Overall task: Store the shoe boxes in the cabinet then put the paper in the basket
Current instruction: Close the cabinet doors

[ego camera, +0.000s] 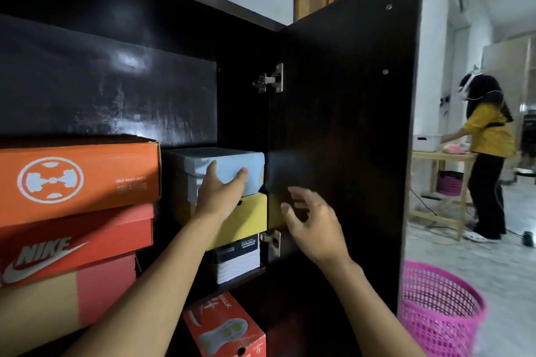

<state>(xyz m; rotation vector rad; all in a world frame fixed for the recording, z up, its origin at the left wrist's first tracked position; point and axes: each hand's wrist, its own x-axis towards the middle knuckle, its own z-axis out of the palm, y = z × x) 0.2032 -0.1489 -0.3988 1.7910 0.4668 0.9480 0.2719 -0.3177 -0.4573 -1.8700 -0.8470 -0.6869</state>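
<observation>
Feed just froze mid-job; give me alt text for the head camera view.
The left hand presses against a grey-blue shoe box atop a yellow box inside the open cabinet, while the right hand hovers near the door, holding nothing. An orange box sits on a red box at left; a pink basket stands on the floor at right.
</observation>
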